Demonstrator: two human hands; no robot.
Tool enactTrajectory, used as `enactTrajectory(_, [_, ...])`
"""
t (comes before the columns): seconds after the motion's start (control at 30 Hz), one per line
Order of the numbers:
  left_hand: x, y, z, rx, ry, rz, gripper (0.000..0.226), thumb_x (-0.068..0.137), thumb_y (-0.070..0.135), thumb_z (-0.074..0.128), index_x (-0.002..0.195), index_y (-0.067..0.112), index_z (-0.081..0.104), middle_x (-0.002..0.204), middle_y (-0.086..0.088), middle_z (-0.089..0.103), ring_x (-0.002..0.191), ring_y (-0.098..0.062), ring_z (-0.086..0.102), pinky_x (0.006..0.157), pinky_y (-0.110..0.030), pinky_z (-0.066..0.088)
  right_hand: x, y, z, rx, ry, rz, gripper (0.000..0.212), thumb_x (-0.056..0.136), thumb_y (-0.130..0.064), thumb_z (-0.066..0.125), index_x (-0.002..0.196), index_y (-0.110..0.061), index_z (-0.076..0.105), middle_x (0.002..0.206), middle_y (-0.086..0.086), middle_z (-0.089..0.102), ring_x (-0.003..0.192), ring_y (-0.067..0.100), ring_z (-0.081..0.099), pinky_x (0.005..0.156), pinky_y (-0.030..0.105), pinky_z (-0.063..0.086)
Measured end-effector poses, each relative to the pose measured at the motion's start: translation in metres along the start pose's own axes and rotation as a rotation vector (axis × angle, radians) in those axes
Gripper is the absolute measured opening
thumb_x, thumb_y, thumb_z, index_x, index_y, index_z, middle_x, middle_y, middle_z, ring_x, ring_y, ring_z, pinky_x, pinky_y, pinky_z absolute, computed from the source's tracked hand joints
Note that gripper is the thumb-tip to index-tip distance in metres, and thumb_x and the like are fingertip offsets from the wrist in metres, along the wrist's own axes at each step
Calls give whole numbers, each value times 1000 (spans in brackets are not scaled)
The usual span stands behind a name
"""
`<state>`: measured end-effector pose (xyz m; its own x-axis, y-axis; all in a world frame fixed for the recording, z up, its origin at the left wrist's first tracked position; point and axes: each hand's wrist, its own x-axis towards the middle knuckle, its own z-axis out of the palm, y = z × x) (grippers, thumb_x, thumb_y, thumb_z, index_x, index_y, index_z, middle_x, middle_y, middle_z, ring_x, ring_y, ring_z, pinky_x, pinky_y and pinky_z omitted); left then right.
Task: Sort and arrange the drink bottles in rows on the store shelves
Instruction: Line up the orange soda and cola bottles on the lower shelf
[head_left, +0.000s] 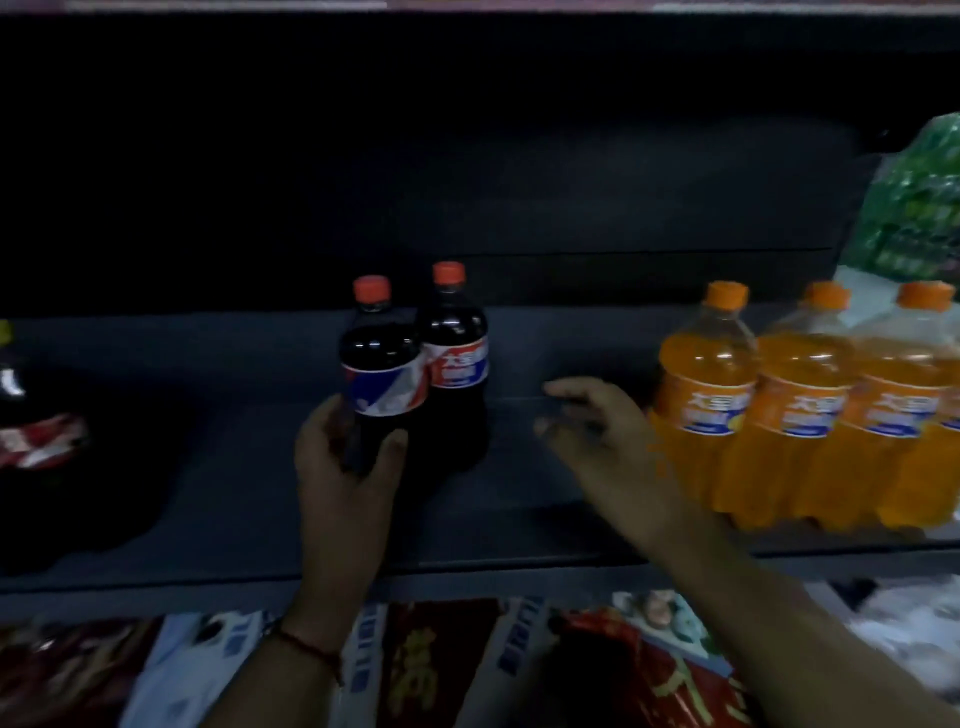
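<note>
Dark shelf (234, 467), dim light, view from the head looking forward and down.

Left hand (345, 467) grips the lower body of a cola bottle (382, 374), thumb on the right side, fingers curled round the left. The bottle stands upright near the middle of the shelf; whether its base rests on the shelf I cannot tell, since the hand covers it. A red thread band (306, 647) circles the left wrist.

Second cola bottle (454, 358) stands just behind and to the right of the held one, touching or nearly touching it; red cap, red-white-blue label.

Right hand (597, 441) hovers over the shelf between the cola pair and the orange bottles, fingers spread and loosely bent, holding nothing. It is blurred.

Row of orange soda bottles (800, 405) on the right part of the shelf, packed side by side, orange caps, at least three across.

Green wrapped pack (914, 208) sits behind and above the orange row at the right edge.

At the far left edge, another dark bottle with a red label (31, 436), only partly seen.

Below the shelf front: red and white-blue printed packages (441, 670), detail too blurred to read.
</note>
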<state>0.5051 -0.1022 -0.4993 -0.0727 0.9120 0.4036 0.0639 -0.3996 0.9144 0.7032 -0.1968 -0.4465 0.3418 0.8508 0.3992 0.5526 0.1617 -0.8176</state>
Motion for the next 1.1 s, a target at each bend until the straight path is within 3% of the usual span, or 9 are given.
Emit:
enactTrajectory(0.1, [19, -18, -4, -60, -82, -141, 96, 75, 35, 78, 153, 22, 24, 155, 2, 35, 137, -10, 39, 109, -32, 42, 36, -14, 44, 77, -97, 7, 30, 87, -16, 71, 104, -32, 53, 105, -23, 56, 97, -17, 54, 81, 5, 44])
enactTrajectory(0.17, [24, -24, 4, -116, -166, -162, 103, 72, 34, 83, 153, 30, 20, 153, 9, 36, 136, -5, 41, 104, -24, 44, 68, -19, 62, 98, -70, -7, 31, 81, -19, 75, 105, -26, 57, 106, -11, 65, 98, -9, 61, 91, 20, 52])
enactTrajectory(0.23, [29, -28, 14, -123, -208, -133, 94, 75, 24, 84, 146, 40, 25, 143, 18, 45, 126, 4, 49, 92, -10, 46, 96, -25, 72, 118, -36, 18, 52, 75, -30, 76, 121, -20, 54, 117, -2, 65, 106, 8, 64, 95, 37, 53])
enactTrajectory(0.3, [34, -40, 20, -97, -200, -119, 84, 77, 22, 83, 140, 43, 31, 136, 20, 51, 122, 6, 51, 93, -10, 45, 119, -34, 74, 80, -31, 73, 62, 75, -38, 76, 128, -22, 46, 122, -4, 61, 109, 10, 61, 93, 32, 52])
enactTrajectory(0.4, [38, -49, 23, -93, -175, -210, 71, 75, 29, 85, 132, 38, 43, 129, 17, 57, 116, 2, 56, 96, -21, 46, 147, -41, 77, 52, -125, 137, 52, 76, -43, 77, 117, -23, 52, 111, -4, 66, 99, 11, 64, 86, 33, 54])
enactTrajectory(0.7, [44, -42, 0, -83, -356, -322, 65, 76, 24, 85, 118, 31, 36, 110, 19, 54, 95, 5, 57, 62, -6, 46, 141, -48, 70, -33, -96, 145, 33, 91, -43, 62, 104, -12, 65, 99, 6, 73, 91, 21, 70, 90, 45, 55])
enactTrajectory(0.8, [41, -42, -10, -122, -478, -329, 62, 75, 21, 84, 120, 32, 43, 116, 16, 61, 94, 7, 64, 68, -9, 51, 120, -51, 49, -36, -59, 152, 19, 92, -39, 62, 90, -21, 62, 94, 0, 72, 89, 15, 68, 86, 36, 55])
enactTrajectory(0.93, [35, -35, -17, -149, -653, -337, 54, 70, 37, 82, 116, 45, 54, 121, 17, 63, 103, 8, 63, 84, -16, 52, 93, -54, 15, -44, -85, 198, 20, 92, -40, 62, 99, -22, 64, 91, -7, 70, 85, 8, 67, 68, 22, 50])
enactTrajectory(1.1, [15, -26, -2, 47, -658, -259, 62, 60, 60, 79, 109, 61, 43, 125, 18, 45, 112, 2, 49, 88, -22, 42, 65, -58, -24, -103, -76, 269, 30, 91, -41, 62, 105, -15, 66, 97, 1, 72, 88, 16, 67, 82, 33, 54])
